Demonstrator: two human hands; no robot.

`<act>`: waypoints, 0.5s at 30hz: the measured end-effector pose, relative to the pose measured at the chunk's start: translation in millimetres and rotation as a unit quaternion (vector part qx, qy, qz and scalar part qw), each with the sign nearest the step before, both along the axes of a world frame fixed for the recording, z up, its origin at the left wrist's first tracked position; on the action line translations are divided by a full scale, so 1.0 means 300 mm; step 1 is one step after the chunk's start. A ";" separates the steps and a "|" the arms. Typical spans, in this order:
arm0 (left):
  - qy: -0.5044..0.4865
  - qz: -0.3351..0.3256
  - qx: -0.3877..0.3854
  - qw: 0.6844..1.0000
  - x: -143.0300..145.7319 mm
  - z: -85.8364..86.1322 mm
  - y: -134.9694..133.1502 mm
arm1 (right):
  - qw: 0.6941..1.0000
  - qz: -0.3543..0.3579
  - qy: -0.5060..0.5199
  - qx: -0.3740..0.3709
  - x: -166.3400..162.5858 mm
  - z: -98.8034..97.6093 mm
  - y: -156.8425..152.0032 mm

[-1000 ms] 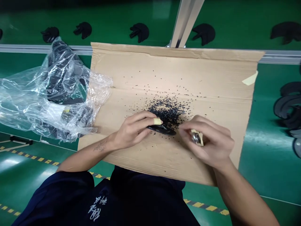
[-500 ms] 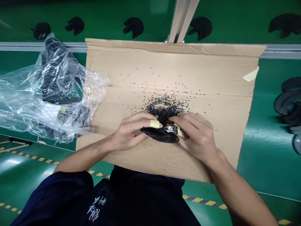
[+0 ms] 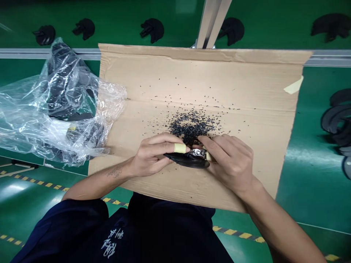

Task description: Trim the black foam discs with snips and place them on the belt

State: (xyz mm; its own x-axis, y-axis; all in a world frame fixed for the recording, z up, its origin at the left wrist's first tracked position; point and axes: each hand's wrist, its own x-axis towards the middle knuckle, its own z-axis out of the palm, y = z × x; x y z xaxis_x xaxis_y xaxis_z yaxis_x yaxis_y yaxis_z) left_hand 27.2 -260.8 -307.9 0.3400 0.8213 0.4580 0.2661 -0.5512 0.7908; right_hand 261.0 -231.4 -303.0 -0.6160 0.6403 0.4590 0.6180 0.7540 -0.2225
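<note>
My left hand [image 3: 156, 153], with yellow tape round one finger, grips a curved black plastic part [image 3: 189, 160] by its left side. In my right hand [image 3: 229, 157] is a pair of nippers [image 3: 198, 152]; the fingers cover most of the handles. The metal jaws point left and lie against the upper side of the black part, near my left fingertips. Whether the jaws are closed on anything is too small to tell. Just beyond both hands, many tiny black plastic scraps [image 3: 189, 128] are heaped and scattered on a cardboard sheet [image 3: 131, 124].
A clear plastic bag [image 3: 74, 102] holding black parts lies on the left, overlapping the cardboard. Several black parts [image 3: 153, 30] sit in a row beyond the metal rail, and more black parts [image 3: 338, 113] are stacked at the right. A metal post [image 3: 214, 23] rises at the back.
The nippers' jaws have shifted slightly left and down along the black part, and my right hand moved a little with them. Both hands keep their holds.
</note>
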 end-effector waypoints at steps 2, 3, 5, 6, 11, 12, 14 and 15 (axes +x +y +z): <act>-0.001 -0.002 0.006 1.000 0.000 -0.001 -0.003 | 1.000 -0.003 -0.007 0.016 -0.003 0.008 -0.003; -0.003 -0.003 0.010 1.000 0.000 -0.002 -0.004 | 1.000 -0.005 -0.010 0.020 -0.005 0.010 -0.005; -0.005 -0.007 0.020 1.000 0.000 -0.002 -0.005 | 1.000 -0.005 -0.012 0.018 -0.007 0.011 -0.008; -0.005 -0.008 0.022 1.000 0.001 -0.002 -0.006 | 1.000 -0.002 -0.008 0.008 -0.008 0.010 -0.009; -0.001 0.005 0.027 1.000 0.004 0.009 -0.004 | 0.997 0.008 0.046 -0.062 -0.002 -0.001 -0.004; -0.001 0.006 0.033 0.999 0.003 0.012 -0.003 | 0.997 0.003 0.050 -0.063 0.001 -0.002 -0.002; -0.002 0.006 0.044 0.999 0.003 0.014 -0.001 | 0.998 -0.012 0.042 -0.053 0.008 -0.003 0.004; -0.004 0.006 0.047 0.999 0.003 0.014 0.000 | 0.998 -0.018 0.034 -0.044 0.011 -0.004 0.007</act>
State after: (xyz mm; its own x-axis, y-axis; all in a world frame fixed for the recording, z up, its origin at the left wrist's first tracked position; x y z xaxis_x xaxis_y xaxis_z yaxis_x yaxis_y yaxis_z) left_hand 28.2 -260.8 -303.7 0.3258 0.7785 0.5364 0.2670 -0.6200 0.7377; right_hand 264.3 -229.4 -304.2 -0.5607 0.7019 0.4393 0.6262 0.7065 -0.3296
